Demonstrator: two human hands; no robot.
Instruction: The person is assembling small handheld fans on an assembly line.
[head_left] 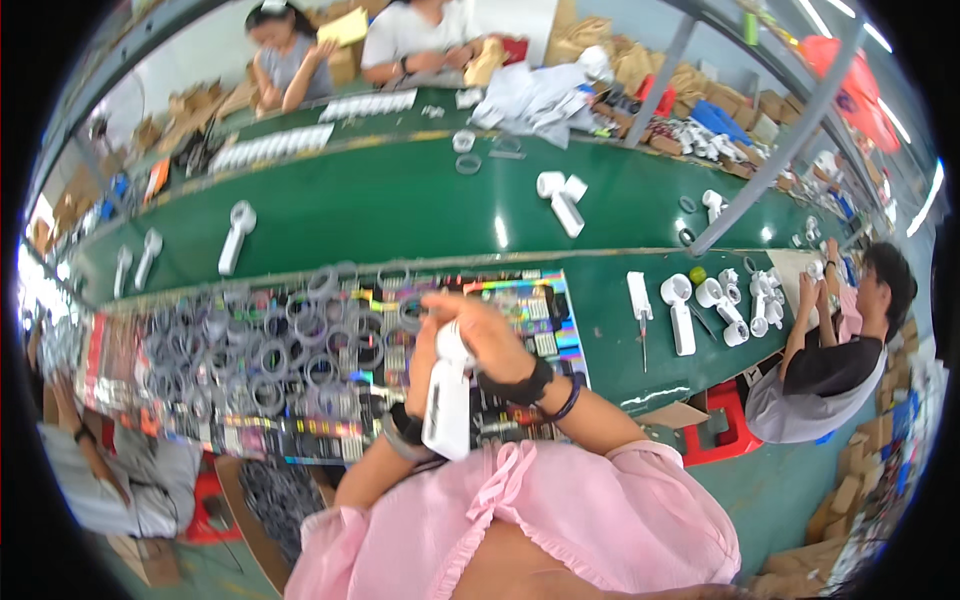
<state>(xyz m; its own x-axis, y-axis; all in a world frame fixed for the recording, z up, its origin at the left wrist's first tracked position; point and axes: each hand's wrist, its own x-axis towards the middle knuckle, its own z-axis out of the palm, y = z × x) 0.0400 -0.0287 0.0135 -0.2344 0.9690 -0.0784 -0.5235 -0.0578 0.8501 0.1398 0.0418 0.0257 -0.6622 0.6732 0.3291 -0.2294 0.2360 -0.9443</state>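
Note:
Both my hands are wrapped round the head of a white handheld fan body (447,412), whose handle points down toward me. My left hand (424,358) grips the head from the left. From the right, my right hand (488,342) presses over it, its fingers covering most of the round part. Whether a ring sits between my palms is hidden. Just beyond my fingertips lies a grey ring (402,316). Left of my hands, many similar grey rings (268,357) are piled on a colourful printed sheet (545,300) over the table.
A green belt (370,222) beyond the table carries white fan bodies (237,238). To my right lie more fan parts (679,315) and a screwdriver (644,345). Grey metal posts (770,165) rise at right. Co-workers sit at both sides and opposite. A carton of dark parts (270,505) stands lower left.

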